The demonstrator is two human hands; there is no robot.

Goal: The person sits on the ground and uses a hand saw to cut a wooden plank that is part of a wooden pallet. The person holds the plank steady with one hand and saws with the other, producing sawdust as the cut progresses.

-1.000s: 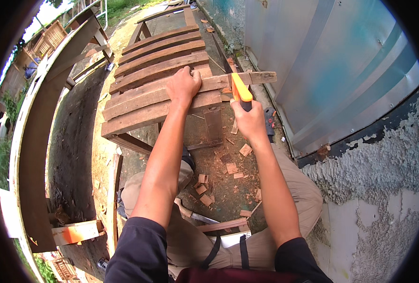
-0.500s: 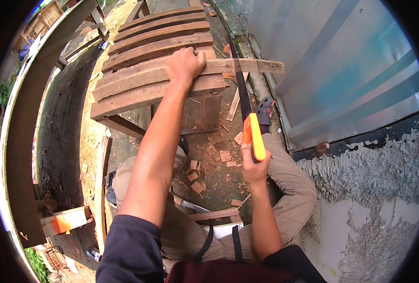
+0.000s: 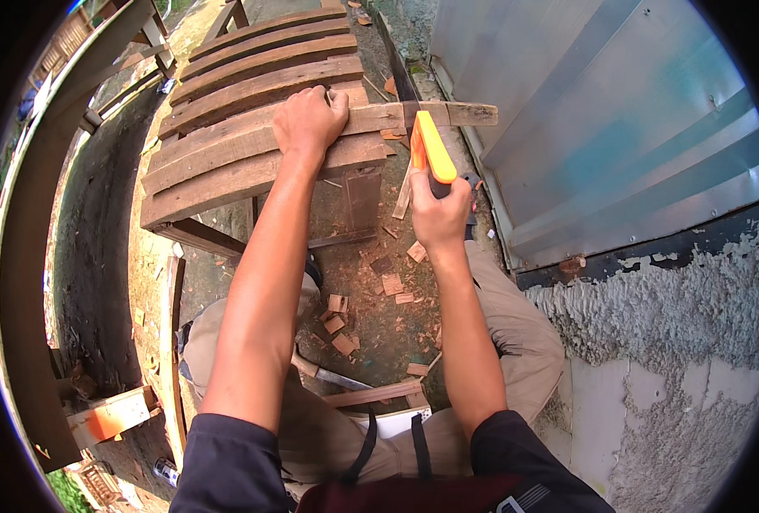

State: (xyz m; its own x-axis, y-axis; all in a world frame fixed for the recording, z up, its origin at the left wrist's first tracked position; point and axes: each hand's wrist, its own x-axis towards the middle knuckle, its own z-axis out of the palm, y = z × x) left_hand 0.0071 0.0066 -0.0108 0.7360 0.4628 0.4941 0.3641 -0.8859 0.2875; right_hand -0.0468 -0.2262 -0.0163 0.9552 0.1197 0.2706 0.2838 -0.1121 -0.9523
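A hand saw (image 3: 435, 147) with a yellow-and-black handle is gripped in my right hand (image 3: 441, 209). Its dark blade (image 3: 402, 79) points away from me and crosses a wooden slat (image 3: 379, 117) near the slat's right end. That slat lies across a slatted wooden bench (image 3: 217, 178) and sticks out past its right side. My left hand (image 3: 311, 124) is closed over the slat on the bench, left of the saw, with its fingertips mostly hidden. How deep the blade sits in the wood is hidden behind the handle.
Small wood offcuts (image 3: 342, 344) and sawdust litter the ground between my legs. A long knife-like blade with a wooden handle (image 3: 307, 366) lies there. Corrugated metal sheeting (image 3: 602, 128) and a rough wall (image 3: 653, 342) stand close on the right. A timber frame (image 3: 33, 256) runs along the left.
My right hand has pushed the saw forward, bringing its handle up close to the slat. My left hand keeps its hold on the slat. The whole view has shifted slightly.
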